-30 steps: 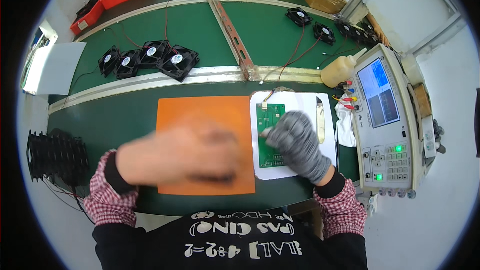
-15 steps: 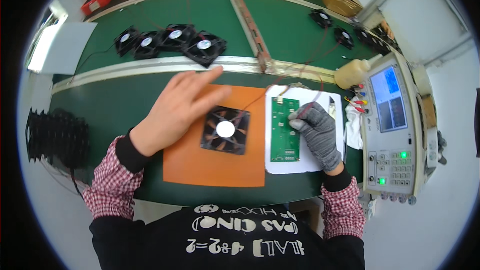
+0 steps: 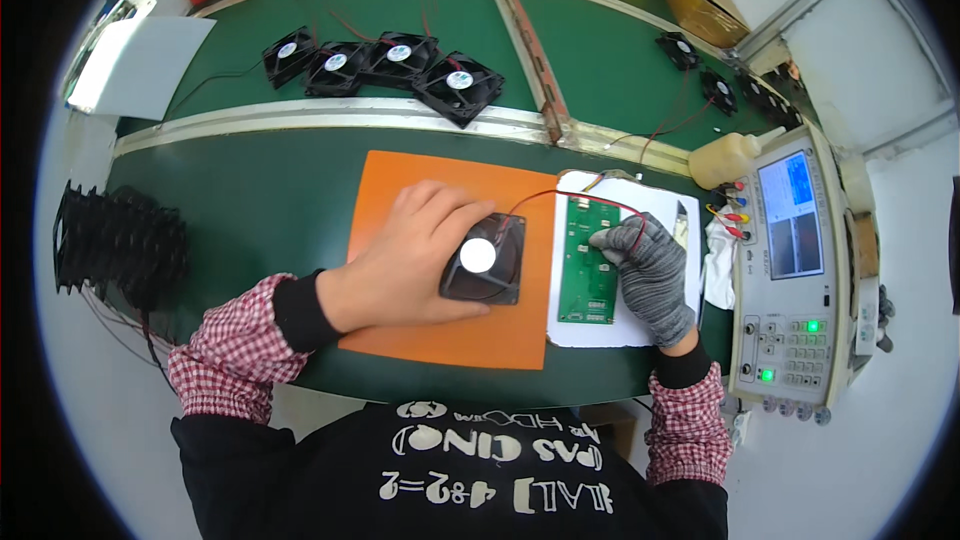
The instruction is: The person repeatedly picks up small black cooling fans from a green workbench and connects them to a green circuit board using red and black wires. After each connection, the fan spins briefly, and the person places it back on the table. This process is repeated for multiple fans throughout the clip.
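Note:
On an orange mat [image 3: 420,345] lies a square black cooling fan [image 3: 505,275] with a white round label at its hub; its blades look blurred. My bare left hand [image 3: 412,262] grips the fan from its left side, thumb at the near edge and fingers at the far edge. From the fan's far edge a red-and-black cable [image 3: 575,193] arches right to my right hand [image 3: 645,265]. That hand, in a grey glove, is closed with its fingertips pinched over a green circuit board [image 3: 585,290], the cable running into it. The cable's end is hidden by the fingers.
A white pad [image 3: 625,332] lies under the board. Right of it stand a test instrument [image 3: 790,280] with a lit screen and a yellowish bottle [image 3: 725,162]. More fans [image 3: 400,60] lie beyond the rail, and a black fan stack [image 3: 120,245] stands left.
My left hand has come down from beyond the fan's left side and now grips it. The fan's blades, distinct before, now look blurred. My right hand stays over the board; the whole view has shifted slightly.

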The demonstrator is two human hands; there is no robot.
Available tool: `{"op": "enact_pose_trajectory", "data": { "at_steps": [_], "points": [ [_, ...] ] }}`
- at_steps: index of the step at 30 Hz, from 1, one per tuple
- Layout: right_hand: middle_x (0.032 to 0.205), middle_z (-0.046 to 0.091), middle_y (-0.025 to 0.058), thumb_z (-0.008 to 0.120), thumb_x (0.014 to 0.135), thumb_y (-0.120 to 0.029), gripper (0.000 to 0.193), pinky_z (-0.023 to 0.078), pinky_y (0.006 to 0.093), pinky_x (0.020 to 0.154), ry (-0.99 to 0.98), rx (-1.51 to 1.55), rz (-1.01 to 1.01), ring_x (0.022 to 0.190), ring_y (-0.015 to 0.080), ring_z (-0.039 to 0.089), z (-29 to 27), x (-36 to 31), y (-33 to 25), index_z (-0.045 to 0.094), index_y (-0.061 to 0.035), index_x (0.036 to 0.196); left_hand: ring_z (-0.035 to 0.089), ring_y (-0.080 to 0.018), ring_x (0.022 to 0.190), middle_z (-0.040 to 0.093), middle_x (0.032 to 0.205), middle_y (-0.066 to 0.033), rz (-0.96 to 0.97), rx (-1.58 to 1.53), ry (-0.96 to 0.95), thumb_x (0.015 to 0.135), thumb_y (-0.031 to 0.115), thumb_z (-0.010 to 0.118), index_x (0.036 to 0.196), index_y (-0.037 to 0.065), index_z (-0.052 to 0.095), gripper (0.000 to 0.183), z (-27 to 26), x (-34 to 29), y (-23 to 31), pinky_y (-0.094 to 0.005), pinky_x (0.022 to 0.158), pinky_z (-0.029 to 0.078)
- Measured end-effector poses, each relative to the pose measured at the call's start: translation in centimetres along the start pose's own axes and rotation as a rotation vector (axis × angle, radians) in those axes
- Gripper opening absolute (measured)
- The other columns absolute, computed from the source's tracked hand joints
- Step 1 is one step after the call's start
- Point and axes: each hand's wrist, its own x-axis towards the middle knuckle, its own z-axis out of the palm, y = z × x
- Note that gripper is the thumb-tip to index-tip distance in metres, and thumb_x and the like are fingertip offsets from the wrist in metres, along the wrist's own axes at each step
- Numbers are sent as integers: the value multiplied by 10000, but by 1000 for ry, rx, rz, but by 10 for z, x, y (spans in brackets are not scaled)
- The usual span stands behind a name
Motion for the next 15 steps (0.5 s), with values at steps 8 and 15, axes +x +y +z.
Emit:
{"op": "enact_pose_trajectory", "data": {
  "at_steps": [8, 15],
  "points": [
    [940, 611, 99, 687, 749, 34, 213, 499, 359, 816, 42, 118, 42, 909, 262, 601, 0, -4, 8, 710, -70, 933, 626, -212, 897, 667, 1054, -80, 308, -340, 373, 870, 244, 603, 1111, 66, 600, 299, -58, -21, 68, -336, 789, 494],
    [931, 620, 82, 693, 737, 28, 213, 503, 359, 840, 18, 95, 23, 940, 257, 595, -1, -4, 5, 712, -71, 924, 624, -261, 840, 663, 1002, -131, -135, -2092, -723, 878, 191, 620, 1145, 35, 565, 314, -57, -9, 60, -366, 739, 494]
  ]
}}
